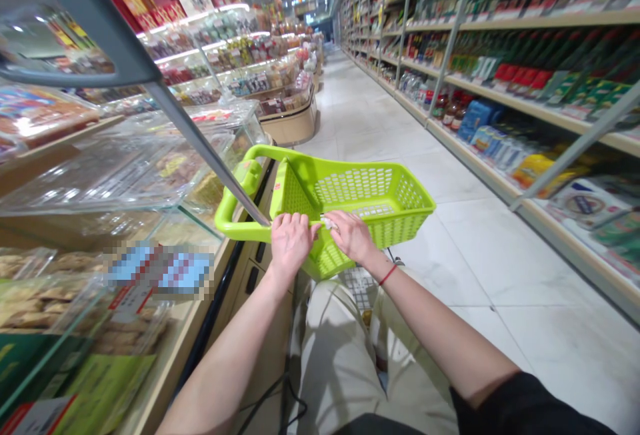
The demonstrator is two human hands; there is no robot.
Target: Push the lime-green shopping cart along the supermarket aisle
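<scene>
A lime-green plastic shopping cart basket (375, 167) with perforated walls stands right in front of my legs, its looped handle (227, 212) pointing left. My left hand (291, 240) is closed over the near rim, close to where the handle joins the basket. Just to its right, my right hand (353, 238) is also closed at the same rim, with fingers curled. A small whitish bit (328, 222) shows at the right fingertips; what it is I cannot make out. The basket's visible inside holds no goods.
Glass-fronted bins of packaged food (100, 175) line the left side, close to the cart. A grey frame on a metal pole (200, 145) slants across them. Shelves of bottles and packets (540, 82) run along the right. A tiled aisle floor (350, 102) stretches ahead.
</scene>
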